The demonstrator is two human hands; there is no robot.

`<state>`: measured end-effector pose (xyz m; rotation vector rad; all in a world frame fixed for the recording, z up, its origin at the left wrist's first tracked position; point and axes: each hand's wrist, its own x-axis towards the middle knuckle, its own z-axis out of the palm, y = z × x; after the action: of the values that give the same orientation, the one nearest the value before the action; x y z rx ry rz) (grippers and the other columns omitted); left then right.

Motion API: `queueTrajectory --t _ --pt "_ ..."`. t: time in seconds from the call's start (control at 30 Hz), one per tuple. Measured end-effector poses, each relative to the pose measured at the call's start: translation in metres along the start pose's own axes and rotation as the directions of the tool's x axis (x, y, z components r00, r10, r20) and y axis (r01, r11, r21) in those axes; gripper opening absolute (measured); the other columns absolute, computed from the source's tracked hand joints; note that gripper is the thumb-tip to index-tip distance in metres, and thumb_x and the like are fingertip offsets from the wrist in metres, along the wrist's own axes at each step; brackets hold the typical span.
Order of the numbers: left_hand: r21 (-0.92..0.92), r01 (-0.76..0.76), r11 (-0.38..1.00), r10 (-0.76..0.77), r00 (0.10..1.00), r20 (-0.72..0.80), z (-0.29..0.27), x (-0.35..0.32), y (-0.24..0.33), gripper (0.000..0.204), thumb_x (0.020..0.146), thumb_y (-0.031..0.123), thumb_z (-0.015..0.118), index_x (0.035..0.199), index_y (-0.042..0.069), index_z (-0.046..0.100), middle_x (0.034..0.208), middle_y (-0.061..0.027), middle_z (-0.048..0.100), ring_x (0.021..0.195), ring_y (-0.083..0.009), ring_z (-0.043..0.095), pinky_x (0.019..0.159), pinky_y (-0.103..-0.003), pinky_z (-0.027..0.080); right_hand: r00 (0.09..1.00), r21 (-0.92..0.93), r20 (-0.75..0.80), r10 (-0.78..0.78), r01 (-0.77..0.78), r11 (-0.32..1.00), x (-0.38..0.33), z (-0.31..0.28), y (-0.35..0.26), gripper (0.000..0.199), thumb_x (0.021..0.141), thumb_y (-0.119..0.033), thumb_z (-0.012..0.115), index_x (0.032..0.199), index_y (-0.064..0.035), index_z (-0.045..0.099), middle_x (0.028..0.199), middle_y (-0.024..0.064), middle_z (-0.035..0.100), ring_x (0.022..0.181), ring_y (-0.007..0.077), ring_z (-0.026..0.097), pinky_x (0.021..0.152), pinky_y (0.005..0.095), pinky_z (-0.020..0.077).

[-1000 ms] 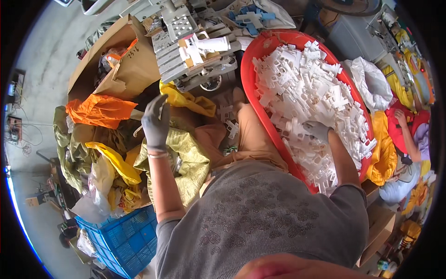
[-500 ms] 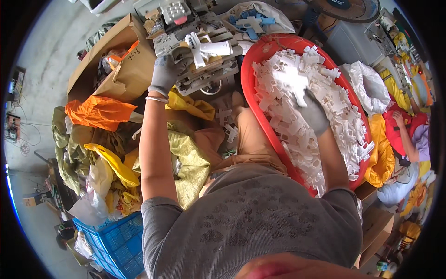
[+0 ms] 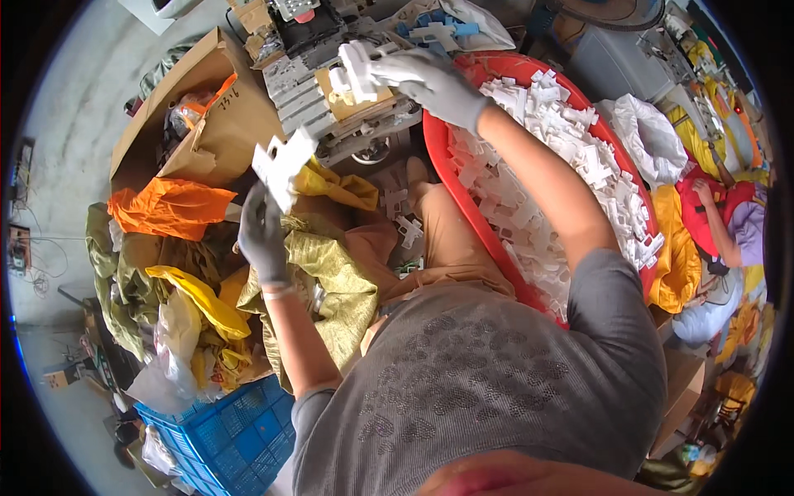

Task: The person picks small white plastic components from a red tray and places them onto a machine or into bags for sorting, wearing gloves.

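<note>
My left hand (image 3: 263, 236), in a grey glove, holds a flat white plastic part (image 3: 284, 164) up over the sacks on my left. In its grey glove, my right hand (image 3: 430, 78) reaches forward and grips another white plastic part (image 3: 356, 70) on top of a small grey press-like machine (image 3: 306, 91). My right forearm crosses a big red basin (image 3: 442, 178) heaped with several white plastic parts (image 3: 571, 157).
An open cardboard box (image 3: 207, 124) stands left of the machine. Orange (image 3: 169, 207), yellow (image 3: 203, 298) and olive sacks (image 3: 331, 273) lie by my left knee. A blue crate (image 3: 223, 430) sits low left. Another person's hand (image 3: 703, 190) works at the right, among bags.
My left hand has come back from the machine holding a white part. My right hand has left the basin and moved forward to the machine with another white part.
</note>
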<state>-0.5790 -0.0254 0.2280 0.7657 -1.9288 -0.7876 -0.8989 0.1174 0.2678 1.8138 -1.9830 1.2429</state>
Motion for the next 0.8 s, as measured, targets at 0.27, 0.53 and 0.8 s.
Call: queueTrajectory --t 0.27,0.53,0.8 --pt "0.197 0.356 0.914 -0.349 0.935 -0.068 -0.074 -0.104 -0.042 0.027 0.091 0.017 0.057 0.113 0.001 0.062 0.109 -0.0090 0.066 0.096 -0.0177 0.062 0.084 -0.029 0.049 0.944 -0.238 0.268 -0.192 0.258 0.937 0.019 0.001 0.027 0.039 0.091 -0.026 0.052 0.129 -0.0218 0.051 0.122 0.0040 0.055 0.118 0.0237 0.048 0.103 0.0378 0.0332" --pt "0.477 0.424 0.769 -0.461 0.886 -0.046 -0.110 -0.150 -0.069 0.032 0.093 0.025 0.055 0.112 0.001 0.063 0.109 -0.0128 0.065 0.093 -0.0241 0.063 0.082 -0.032 0.049 0.864 -0.319 0.235 0.446 -0.365 0.875 -0.140 -0.011 0.125 0.026 0.091 -0.027 0.045 0.102 -0.0092 0.059 0.094 0.0179 0.062 0.088 0.0359 0.061 0.080 0.0434 0.0473" --pt "0.449 0.214 0.868 -0.360 0.893 0.270 -0.062 -0.131 -0.060 0.030 0.092 0.023 0.053 0.110 0.002 0.064 0.108 -0.0137 0.066 0.095 -0.0267 0.064 0.082 -0.033 0.051 0.727 -0.679 0.235 0.645 -0.352 0.645 -0.280 0.133 0.163 0.028 0.085 -0.018 0.046 0.110 -0.0144 0.057 0.098 0.0141 0.061 0.101 0.0303 0.058 0.080 0.0399 0.0485"
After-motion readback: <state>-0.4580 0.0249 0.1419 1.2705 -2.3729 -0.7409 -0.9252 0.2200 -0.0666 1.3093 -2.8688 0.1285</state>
